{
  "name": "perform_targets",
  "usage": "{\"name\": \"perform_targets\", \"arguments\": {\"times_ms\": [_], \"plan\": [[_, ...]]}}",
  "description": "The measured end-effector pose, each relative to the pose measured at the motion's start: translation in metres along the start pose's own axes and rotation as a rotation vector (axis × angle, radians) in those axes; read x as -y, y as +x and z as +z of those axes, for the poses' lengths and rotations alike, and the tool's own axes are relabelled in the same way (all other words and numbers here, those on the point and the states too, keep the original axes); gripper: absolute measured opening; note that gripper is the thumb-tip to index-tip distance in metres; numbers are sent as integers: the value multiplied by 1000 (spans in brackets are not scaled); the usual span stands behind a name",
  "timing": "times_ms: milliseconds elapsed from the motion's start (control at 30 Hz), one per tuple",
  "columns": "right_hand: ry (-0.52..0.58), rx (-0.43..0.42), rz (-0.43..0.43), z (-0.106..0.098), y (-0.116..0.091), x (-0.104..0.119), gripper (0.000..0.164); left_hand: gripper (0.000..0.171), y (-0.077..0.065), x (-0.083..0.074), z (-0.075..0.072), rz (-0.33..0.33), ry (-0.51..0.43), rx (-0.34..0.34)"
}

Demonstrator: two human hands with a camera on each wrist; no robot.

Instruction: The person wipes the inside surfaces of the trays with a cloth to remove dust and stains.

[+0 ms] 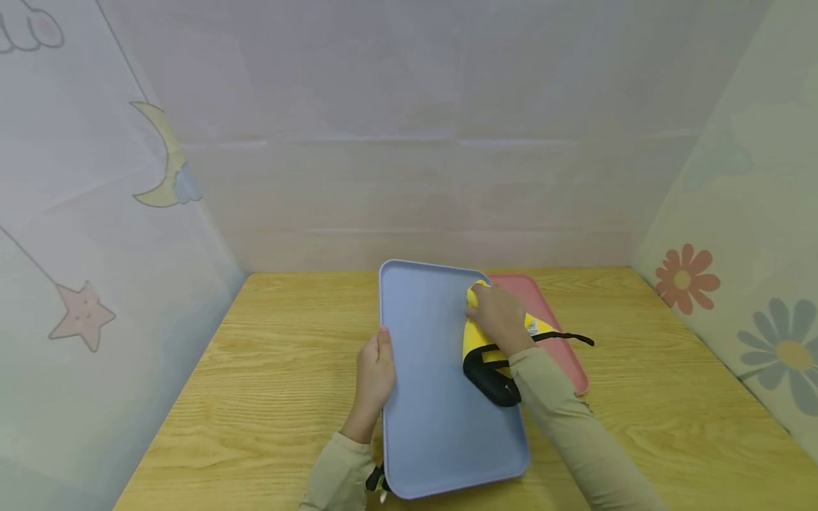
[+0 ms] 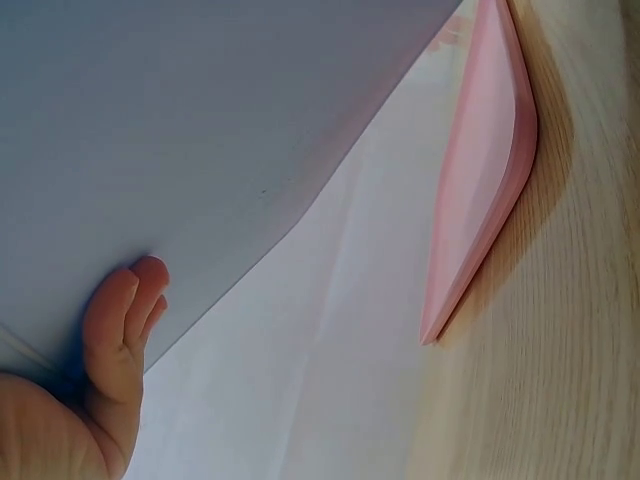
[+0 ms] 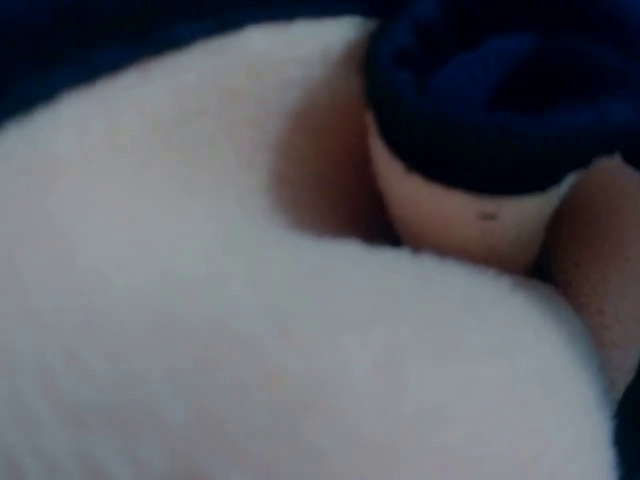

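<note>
My left hand (image 1: 375, 369) grips the left edge of a light blue tray (image 1: 441, 440), thumb on the edge and fingers behind. The left wrist view shows the fingers (image 2: 135, 300) bent against the tray's underside, which is raised off the table and tilted. Over the tray's right side my right hand (image 1: 501, 312) holds a yellow and black fabric item (image 1: 476, 341) with a white label and a loose black strap. Its exact kind is unclear. The right wrist view is a dark, blurred close-up of skin and a dark blue rounded thing (image 3: 490, 110).
A pink tray (image 1: 565, 362) lies on the wooden table (image 1: 275, 369), partly behind the blue tray. A small dark thing (image 1: 377, 479) shows beside the left sleeve. Printed sheets stand behind the table and along both sides.
</note>
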State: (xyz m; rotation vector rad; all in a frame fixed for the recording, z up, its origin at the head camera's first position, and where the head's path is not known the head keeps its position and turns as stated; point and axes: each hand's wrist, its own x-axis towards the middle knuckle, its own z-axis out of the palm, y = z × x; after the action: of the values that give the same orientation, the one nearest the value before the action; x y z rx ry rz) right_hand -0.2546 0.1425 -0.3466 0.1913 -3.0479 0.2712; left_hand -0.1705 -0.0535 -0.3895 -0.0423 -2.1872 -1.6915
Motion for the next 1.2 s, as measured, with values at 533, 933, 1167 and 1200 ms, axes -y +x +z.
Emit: {"name": "perform_targets", "arguments": {"times_ms": [533,933,1167,1200], "plan": [[27,-24,7,5,1,-11,36,38,1,0,-1,-38,-14,4],[18,-82,-65,0,-1,22,35,37,0,-9,1,-51,-64,22],[66,-133,-133,-3,-7,53,31,40,0,-10,3,-28,-52,33],[73,-139,-145,-4,-8,57,30,41,0,-10,3,-32,-54,37]]}}
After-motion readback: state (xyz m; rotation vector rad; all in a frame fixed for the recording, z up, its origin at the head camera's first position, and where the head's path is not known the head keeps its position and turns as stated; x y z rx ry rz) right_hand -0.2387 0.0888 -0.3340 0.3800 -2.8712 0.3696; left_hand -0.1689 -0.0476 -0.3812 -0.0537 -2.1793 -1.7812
